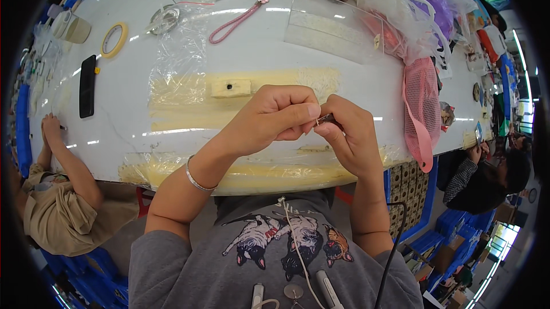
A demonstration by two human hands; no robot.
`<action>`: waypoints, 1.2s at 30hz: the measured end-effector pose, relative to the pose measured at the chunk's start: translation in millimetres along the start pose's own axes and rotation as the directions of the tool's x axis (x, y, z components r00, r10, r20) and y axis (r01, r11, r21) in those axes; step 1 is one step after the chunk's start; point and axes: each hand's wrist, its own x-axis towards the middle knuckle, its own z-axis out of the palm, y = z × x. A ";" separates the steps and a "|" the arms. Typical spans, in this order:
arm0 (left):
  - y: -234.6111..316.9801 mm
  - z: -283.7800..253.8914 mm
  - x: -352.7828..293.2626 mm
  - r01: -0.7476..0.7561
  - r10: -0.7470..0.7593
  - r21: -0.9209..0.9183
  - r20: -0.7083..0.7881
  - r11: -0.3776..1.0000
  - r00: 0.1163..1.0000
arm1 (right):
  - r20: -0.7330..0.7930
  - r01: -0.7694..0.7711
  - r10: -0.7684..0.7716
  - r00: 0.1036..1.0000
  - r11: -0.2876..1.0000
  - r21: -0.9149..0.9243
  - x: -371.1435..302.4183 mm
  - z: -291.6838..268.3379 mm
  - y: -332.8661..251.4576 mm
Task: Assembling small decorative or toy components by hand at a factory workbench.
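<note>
Above the table's front edge, my left hand and my right hand meet with their fingertips together. Between the thumb and fingers of my right hand sits a small dark piece, too small to name. My left hand is closed in a pinch at the end of that piece; what its fingertips hold is hidden. Just beyond my left hand, a pale yellow block with a dark square hole rests on yellowish tape strips stuck to the white table.
Farther out lie a pink braided strap, a tape roll, a round metal dish and transparent plastic sheets. A black phone is at left. Plastic bags and a pink mesh bag stand right. Other people sit both sides.
</note>
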 end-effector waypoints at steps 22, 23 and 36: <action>5.5 1.8 -2.2 -0.004 -0.001 0.075 0.063 0.997 0.998 | 0.072 -0.068 0.063 0.995 0.996 0.058 -1.9 -2.6 -1.3; 5.8 2.6 -2.1 -0.005 0.000 0.077 0.064 0.997 0.998 | 0.068 -0.064 0.060 0.996 0.996 0.060 -2.3 -2.6 -1.4; 2.2 2.1 -1.8 -0.014 0.007 0.128 0.061 0.992 0.998 | 0.119 -0.127 0.117 0.986 0.988 0.085 -6.3 -2.5 0.1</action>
